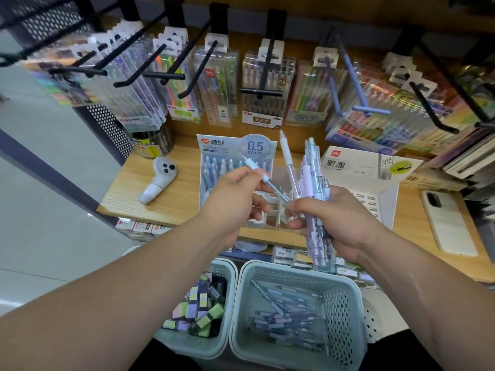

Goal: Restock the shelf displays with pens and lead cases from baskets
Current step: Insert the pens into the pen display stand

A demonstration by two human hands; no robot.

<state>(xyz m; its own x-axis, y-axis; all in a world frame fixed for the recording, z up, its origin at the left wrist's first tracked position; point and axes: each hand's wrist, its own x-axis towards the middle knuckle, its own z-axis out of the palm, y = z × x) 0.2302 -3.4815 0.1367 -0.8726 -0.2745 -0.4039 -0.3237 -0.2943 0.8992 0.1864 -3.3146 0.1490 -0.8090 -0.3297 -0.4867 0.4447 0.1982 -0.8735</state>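
Left fingers (260, 207): pen (272, 186); right fingers (296, 208): bundle (314, 180)

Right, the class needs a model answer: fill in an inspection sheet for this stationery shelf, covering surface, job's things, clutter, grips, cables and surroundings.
Surface: wooden shelf, carrying two display boxes.
Job's things: pen display box, rear rows filled and front cells empty; lead case display box to its right; pen basket and lead case basket below the shelf edge.
Clutter: white controller, phone and round tub on the shelf.
Grips: left hand pinches a single pen; right hand grips a pen bundle.
Cables: nothing seen.
Surroundings: hanging pen packs on hooks above; pale floor to the left.
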